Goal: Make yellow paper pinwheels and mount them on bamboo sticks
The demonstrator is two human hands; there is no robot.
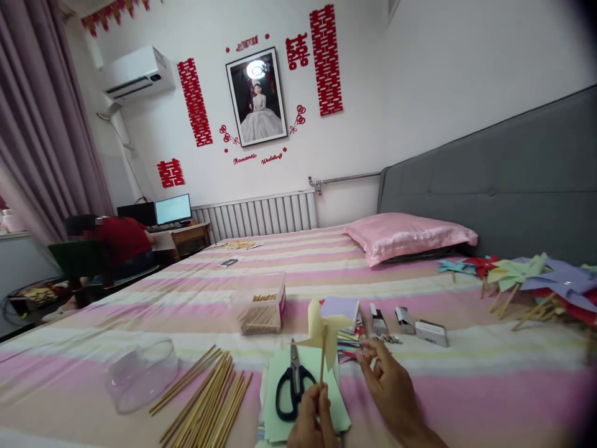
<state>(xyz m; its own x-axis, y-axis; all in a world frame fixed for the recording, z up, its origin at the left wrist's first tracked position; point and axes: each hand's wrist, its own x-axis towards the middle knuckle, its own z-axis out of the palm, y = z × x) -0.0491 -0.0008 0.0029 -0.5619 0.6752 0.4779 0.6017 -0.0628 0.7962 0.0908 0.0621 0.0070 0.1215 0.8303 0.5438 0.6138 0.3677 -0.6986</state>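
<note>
My left hand (313, 415) pinches the stick of a pale yellow paper pinwheel (324, 326), which stands upright over the scissors. Beneath it, dark-handled scissors (293, 382) lie on a stack of light green paper sheets (275, 367). To the right of the pinwheel is my right hand (389, 382), its fingers curled with the tips close together; whatever they hold is too small to make out. Just beyond those fingertips lie coloured paper strips (347, 350), a lilac sheet (339, 306) and some small metal bits (390, 339).
Loose wooden sticks (209, 404) lie at left beside a clear plastic container (140, 376). A clear box (261, 308) holds more sticks. Small boxes (431, 333) sit at right, near finished pinwheels (517, 274) and a pink pillow (410, 236). A person (124, 239) sits far left.
</note>
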